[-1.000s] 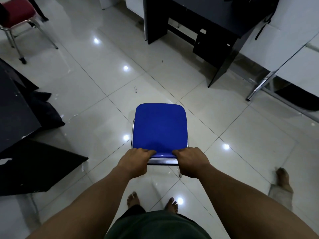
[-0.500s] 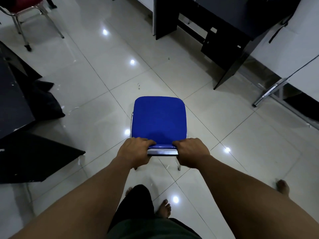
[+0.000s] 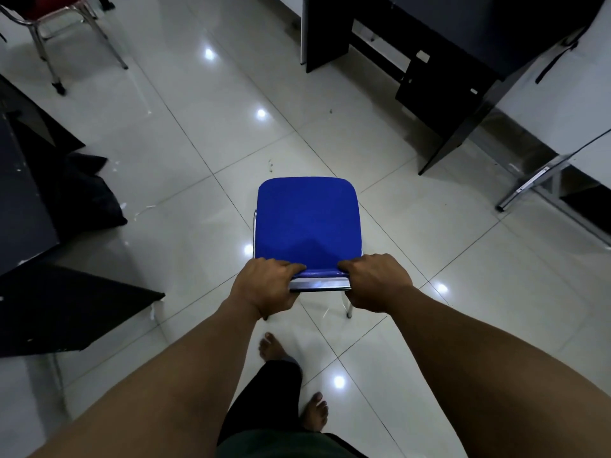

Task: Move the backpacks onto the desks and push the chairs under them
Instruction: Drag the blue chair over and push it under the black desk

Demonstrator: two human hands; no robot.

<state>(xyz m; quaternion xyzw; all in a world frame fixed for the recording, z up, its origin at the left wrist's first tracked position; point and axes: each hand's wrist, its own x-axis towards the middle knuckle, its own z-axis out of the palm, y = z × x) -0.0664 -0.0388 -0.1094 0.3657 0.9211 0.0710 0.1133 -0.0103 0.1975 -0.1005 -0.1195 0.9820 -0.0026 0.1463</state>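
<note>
Seen from above, in the centre of the frame: a blue chair [image 3: 307, 223] on the glossy tiled floor [image 3: 185, 127], its padded seat facing up, its metal legs just visible below the near edge. Left hand [image 3: 267, 285] clamped on the left end of the chair's metal top rail, fingers [image 3: 291, 268] curled over the rail and down onto the blue padding, fully closed around it. Right hand [image 3: 375, 282] gripping the right end of the same rail in the same way, fingers wrapped tight, knuckles up. Both forearms stretched from the lower corners of the frame toward the chair. Below the chair, two bare feet on the tiles, one ahead of the other, with a dark trouser leg between the arms. In the upper right of the frame, a black desk [image 3: 463, 44] with an open space under its top, well apart from the chair; beside it, further right, a white panel with a metal foot [image 3: 529, 183] on the floor. In the upper left corner, a red chair [image 3: 49, 14] with chrome legs, only partly in view. Along the left edge, another dark desk top [image 3: 23, 193], and next to it on the floor a black soft thing [image 3: 82, 196], perhaps a bag, too dark to tell. Bright ceiling lights reflected as white spots across the tiles.
</note>
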